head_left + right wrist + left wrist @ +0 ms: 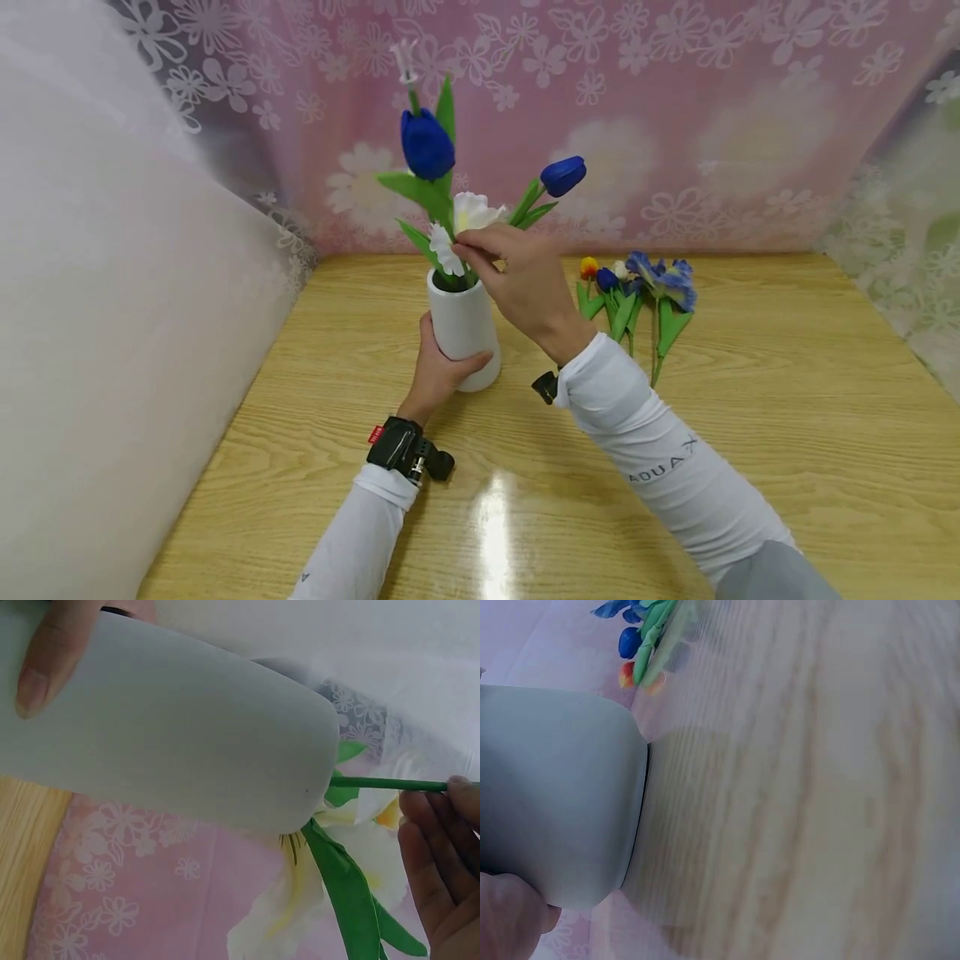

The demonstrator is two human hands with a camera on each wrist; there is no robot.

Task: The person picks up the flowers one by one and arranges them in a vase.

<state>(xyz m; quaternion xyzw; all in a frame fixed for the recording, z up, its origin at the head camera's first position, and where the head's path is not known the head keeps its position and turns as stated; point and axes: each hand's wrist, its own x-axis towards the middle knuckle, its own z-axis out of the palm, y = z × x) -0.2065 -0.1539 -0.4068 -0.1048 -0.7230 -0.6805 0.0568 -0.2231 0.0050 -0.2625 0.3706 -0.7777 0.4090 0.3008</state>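
My left hand (442,367) grips the lower part of a white vase (462,321) standing upright on the table. Above its mouth, my right hand (525,279) pinches the green stem (390,783) of an artificial flower between thumb and fingers; the stem enters the vase. A blue tulip (427,146) with green leaves rises above that pinch. Behind the right hand, another blue tulip (564,176) leans out to the right. White flowers with yellow centres (474,210) sit just over the rim. The vase hides the lower stem ends.
Several artificial flowers lie on the wooden table (787,400) right of the vase, among them an orange-yellow tulip (588,267) and a blue-purple ruffled flower (675,286). A pink floral curtain (675,125) hangs behind, and white fabric (135,333) stands along the left side.
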